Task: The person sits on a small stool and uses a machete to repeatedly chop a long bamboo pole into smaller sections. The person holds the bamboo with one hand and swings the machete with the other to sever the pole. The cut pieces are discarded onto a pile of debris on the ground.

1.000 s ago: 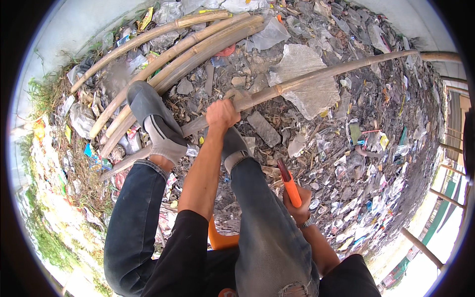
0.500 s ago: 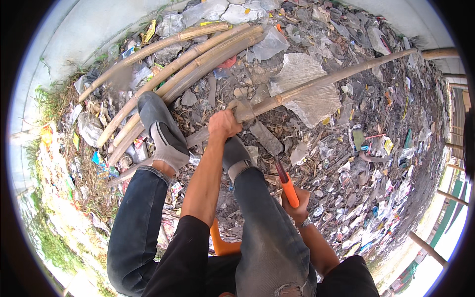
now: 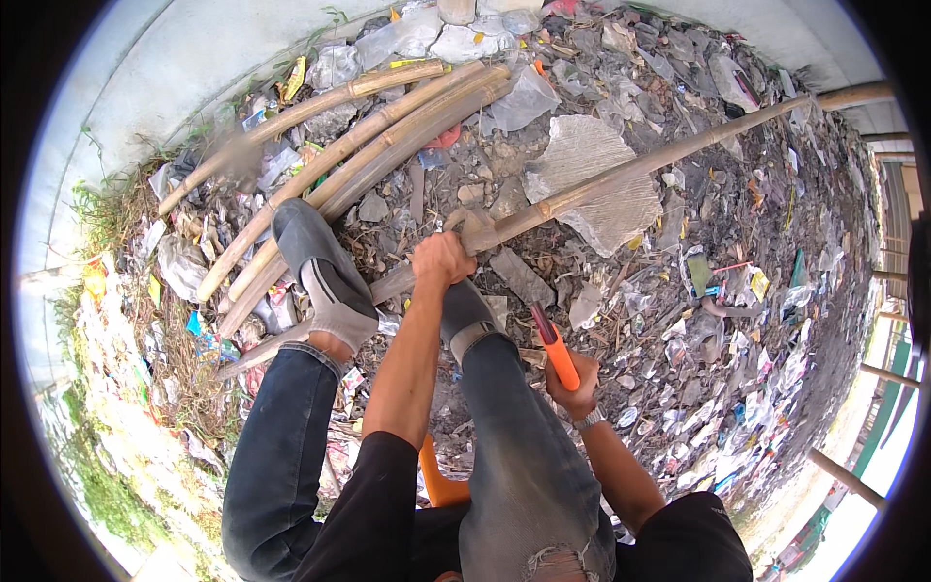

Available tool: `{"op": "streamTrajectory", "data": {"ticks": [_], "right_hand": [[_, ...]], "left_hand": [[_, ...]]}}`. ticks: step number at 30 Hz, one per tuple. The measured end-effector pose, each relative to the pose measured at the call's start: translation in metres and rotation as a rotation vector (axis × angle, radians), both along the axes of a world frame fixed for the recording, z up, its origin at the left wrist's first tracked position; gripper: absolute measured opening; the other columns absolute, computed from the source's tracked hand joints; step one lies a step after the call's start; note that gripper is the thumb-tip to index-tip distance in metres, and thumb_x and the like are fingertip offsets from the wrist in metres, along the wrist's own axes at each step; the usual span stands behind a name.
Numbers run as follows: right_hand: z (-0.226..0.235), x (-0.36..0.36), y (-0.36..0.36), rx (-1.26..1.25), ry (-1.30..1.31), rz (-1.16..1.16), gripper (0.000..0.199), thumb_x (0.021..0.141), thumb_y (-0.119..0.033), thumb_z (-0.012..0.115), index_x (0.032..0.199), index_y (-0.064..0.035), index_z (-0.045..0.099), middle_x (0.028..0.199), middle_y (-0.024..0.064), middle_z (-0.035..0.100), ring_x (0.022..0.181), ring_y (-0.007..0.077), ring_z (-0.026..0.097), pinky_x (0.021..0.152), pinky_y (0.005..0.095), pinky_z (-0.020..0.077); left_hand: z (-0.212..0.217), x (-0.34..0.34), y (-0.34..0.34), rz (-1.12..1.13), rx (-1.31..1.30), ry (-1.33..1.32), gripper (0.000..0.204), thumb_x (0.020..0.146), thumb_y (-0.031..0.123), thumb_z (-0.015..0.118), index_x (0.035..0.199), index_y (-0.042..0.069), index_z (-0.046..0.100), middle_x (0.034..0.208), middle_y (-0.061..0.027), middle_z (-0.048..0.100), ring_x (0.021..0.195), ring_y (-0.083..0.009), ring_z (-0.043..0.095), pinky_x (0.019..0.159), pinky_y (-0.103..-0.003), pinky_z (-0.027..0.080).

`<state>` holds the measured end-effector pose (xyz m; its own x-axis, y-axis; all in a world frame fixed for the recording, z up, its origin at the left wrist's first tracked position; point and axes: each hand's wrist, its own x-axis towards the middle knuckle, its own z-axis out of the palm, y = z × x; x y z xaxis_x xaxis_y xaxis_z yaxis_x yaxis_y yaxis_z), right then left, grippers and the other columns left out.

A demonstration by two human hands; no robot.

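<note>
A long bamboo pole [image 3: 611,181] slants across the ground from beside my shoes to the far right. My left hand [image 3: 443,258] is wrapped round it near my feet. Low on the right, my right hand [image 3: 574,386] is closed on an orange-handled hand saw [image 3: 558,357]. The saw points up toward the pole; its thin blade hardly shows. My grey shoes [image 3: 312,233] are close to the pole, one on each side of my left hand.
Several cut bamboo lengths [image 3: 339,147] lie at the far left. A flat ridged grey slab [image 3: 592,155] lies under the pole's middle. Plastic litter and rubble [image 3: 698,388] cover the ground. An orange plastic piece [image 3: 443,483] shows between my legs. A pale wall [image 3: 194,78] curves behind.
My right hand has moved slightly up and left with the saw. My left hand stays on the pole. The whole view has shifted a little.
</note>
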<state>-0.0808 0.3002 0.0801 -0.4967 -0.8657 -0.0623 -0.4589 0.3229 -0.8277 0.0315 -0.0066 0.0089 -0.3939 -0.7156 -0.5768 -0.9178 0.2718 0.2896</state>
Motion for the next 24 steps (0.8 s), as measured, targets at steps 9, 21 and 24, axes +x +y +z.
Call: {"op": "streamTrajectory", "data": {"ticks": [9,21,24], "right_hand": [[0.056,0.024,0.126,0.21,0.115,0.023,0.005,0.082,-0.005,0.073,0.079,-0.0071,0.069,0.062,0.0106,0.062,0.052,0.0288,0.065,0.051,0.0373,0.0505],[0.035,0.005,0.043,0.041,0.108,0.076,0.005,0.08,-0.007,0.075,0.084,-0.0067,0.072,0.067,0.0113,0.065,0.055,0.031,0.067,0.053,0.0383,0.0522],[0.056,0.013,0.093,0.128,0.168,0.1,0.011,0.078,-0.007,0.074,0.089,-0.0067,0.073,0.065,0.0114,0.064,0.056,0.0309,0.068,0.054,0.0381,0.0535]], "left_hand": [[-0.003,0.006,-0.011,0.021,0.004,-0.026,0.044,0.078,0.032,0.071,0.108,0.0,0.078,0.111,-0.0243,0.075,0.107,-0.0383,0.073,0.094,-0.044,0.059],[-0.01,0.006,-0.014,0.037,-0.044,0.007,0.044,0.075,0.033,0.07,0.107,0.005,0.08,0.105,-0.0232,0.076,0.102,-0.0397,0.073,0.094,-0.045,0.057],[-0.013,0.007,0.003,0.061,-0.087,0.009,0.043,0.076,0.034,0.071,0.105,0.005,0.08,0.104,-0.0231,0.076,0.101,-0.0396,0.073,0.093,-0.046,0.058]]}}
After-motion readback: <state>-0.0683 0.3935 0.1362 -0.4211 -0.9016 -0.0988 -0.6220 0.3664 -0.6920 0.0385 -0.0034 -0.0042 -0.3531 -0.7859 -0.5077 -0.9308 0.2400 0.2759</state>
